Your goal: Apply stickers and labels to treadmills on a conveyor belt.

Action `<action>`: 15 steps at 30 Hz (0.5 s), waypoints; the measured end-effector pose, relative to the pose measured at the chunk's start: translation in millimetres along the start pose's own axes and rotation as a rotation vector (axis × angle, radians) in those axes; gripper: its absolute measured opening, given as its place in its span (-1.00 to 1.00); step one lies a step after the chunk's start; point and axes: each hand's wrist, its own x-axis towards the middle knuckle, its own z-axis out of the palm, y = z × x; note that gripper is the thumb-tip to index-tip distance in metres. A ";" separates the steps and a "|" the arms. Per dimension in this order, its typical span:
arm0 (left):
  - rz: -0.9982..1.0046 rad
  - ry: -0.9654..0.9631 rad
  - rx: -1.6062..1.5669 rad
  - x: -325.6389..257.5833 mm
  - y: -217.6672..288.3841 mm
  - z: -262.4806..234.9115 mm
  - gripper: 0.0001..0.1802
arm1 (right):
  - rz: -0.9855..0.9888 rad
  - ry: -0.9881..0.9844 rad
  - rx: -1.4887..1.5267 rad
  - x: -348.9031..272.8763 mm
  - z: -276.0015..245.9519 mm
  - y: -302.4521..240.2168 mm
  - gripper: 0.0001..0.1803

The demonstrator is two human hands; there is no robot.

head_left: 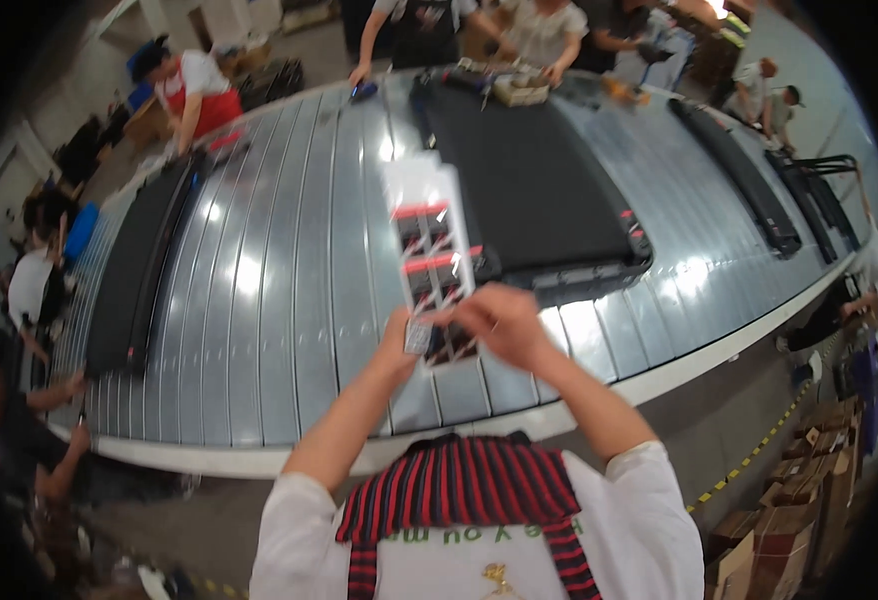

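Note:
A strip of label sheet [427,215], white with red-and-black printed stickers, is held up in front of me over the metal slats. My left hand [396,338] is closed on its lower part, with a small patterned square label [419,337] by the thumb. At the sheet's lower right edge my right hand [507,318] is closed, thumb and fingertips pinched together. Whether a sticker is lifted between them is too blurred to tell. Just beyond the hands a wide, flat black treadmill-like unit [539,180] lies on the slats, its near end close to my right hand.
The slatted metal conveyor [279,300] curves across, edged by a pale rim [679,372]. Similar black units lie left [149,270] and right [739,175]. Several people work around the far side and left end. Cardboard boxes [799,490] stand on the floor at right.

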 end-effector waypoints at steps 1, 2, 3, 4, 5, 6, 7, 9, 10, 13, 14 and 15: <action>0.017 -0.042 0.032 15.6 18.6 14.9 -0.76 | -0.028 0.060 0.012 7.2 -6.7 16.1 -0.95; 0.012 -0.056 0.100 24.1 23.8 22.6 -0.75 | 0.067 -0.015 0.066 10.6 -16.5 18.0 -0.95; -0.021 -0.076 0.156 30.6 22.1 23.1 -0.77 | 0.036 -0.036 0.091 10.1 -20.7 21.1 -0.93; -0.003 -0.078 0.148 31.0 19.8 25.6 -0.79 | 0.042 -0.074 0.092 9.6 -22.6 21.8 -0.92; 0.018 -0.081 0.142 31.2 18.7 29.1 -0.80 | 0.045 -0.109 0.091 8.9 -24.7 22.3 -0.90; 0.012 -0.079 0.143 32.5 16.3 30.3 -0.80 | 0.050 -0.110 0.097 6.6 -24.2 23.7 -0.90; 0.004 -0.106 0.172 35.0 14.2 31.3 -0.82 | 0.031 -0.121 0.083 5.6 -24.0 25.2 -0.89; -0.004 -0.132 0.203 37.4 12.9 38.3 -0.83 | 0.012 -0.132 0.071 3.8 -26.4 28.3 -0.88; 0.027 -0.157 0.266 36.7 13.7 44.6 -0.83 | -0.017 -0.141 0.046 1.4 -28.4 29.6 -0.87; 0.146 -0.206 0.395 38.8 12.7 58.0 -0.82 | -0.062 -0.143 0.032 -5.2 -37.7 30.8 -0.85; 0.001 -0.164 0.346 39.0 12.5 63.2 -0.81 | -0.086 -0.148 -0.004 -6.8 -42.6 31.7 -0.86; -0.143 -0.125 0.295 39.8 13.8 69.4 -0.80 | -0.109 -0.151 -0.041 -8.9 -46.4 33.8 -0.87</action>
